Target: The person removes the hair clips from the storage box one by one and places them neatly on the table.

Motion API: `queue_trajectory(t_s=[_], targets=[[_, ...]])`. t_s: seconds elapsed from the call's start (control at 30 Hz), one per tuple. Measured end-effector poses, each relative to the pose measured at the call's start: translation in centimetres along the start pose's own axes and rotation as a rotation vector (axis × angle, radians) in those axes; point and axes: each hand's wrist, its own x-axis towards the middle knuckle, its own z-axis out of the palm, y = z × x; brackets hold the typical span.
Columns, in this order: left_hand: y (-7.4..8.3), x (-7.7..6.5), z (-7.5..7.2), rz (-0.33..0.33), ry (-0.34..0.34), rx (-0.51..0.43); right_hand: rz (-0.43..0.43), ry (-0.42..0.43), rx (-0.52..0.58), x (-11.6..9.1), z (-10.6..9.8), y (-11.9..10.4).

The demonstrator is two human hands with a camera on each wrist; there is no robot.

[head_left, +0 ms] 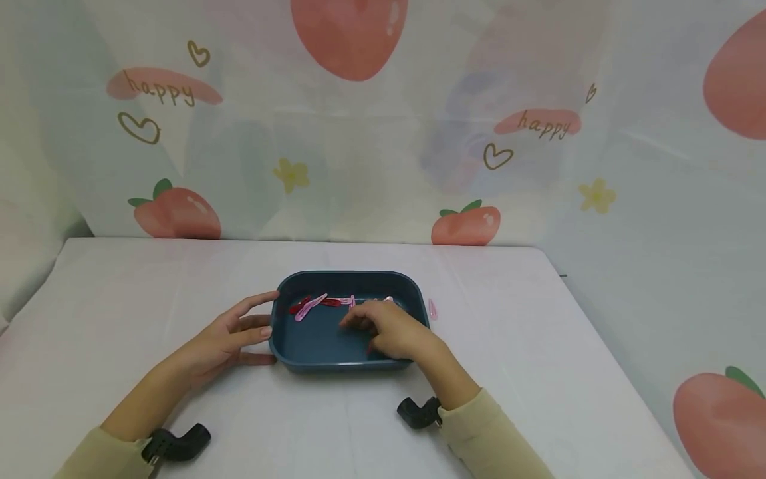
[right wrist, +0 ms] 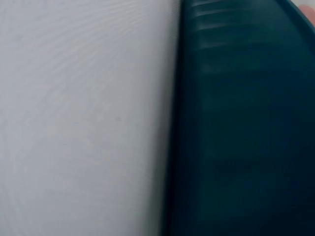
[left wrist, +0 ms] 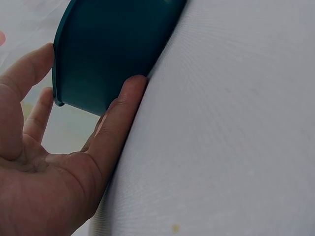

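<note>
Snap hair clips [head_left: 310,307] sit mid-frame in teal tray [head_left: 347,367], prob. light, stiff, slick; best pinched mid-length. L hand [head_left: 223,340] spread against its side; R hand [head_left: 389,326] bent inside, can't tell if pinching.

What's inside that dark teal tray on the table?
Red clips and pink clips lie toward the far side of the tray. The right hand reaches in, covering part of the floor; whatever is beneath it can't be seen.
</note>
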Motion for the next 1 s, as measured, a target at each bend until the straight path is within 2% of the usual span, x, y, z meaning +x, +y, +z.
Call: queue_trajectory(t_s=[0.17, 0.3, 0.53, 0.7, 0.87, 1.0], targets=[[-0.09, -0.02, 0.07, -0.008, 0.001, -0.001, 0.035, 0.075, -0.12, -0.09, 0.21, -0.18], [-0.18, -0.13, 0.11, -0.015, 0.013, 0.003, 0.071, 0.104, -0.123, -0.13, 0.28, -0.27], [-0.06, -0.06, 0.09, -0.006, 0.018, 0.005, 0.15, 0.094, -0.054, 0.01, -0.04, -0.27], [-0.05, -0.06, 0.12, -0.015, 0.021, 0.001, 0.179, 0.062, -0.049, -0.09, -0.02, -0.17], [0.02, -0.12, 0.13, -0.018, 0.026, -0.001, 0.151, 0.037, 0.004, 0.07, -0.13, 0.05], [0.06, -0.1, 0.18, -0.02, 0.03, 0.003, 0.102, 0.034, 0.13, 0.2, -0.41, 0.58]])
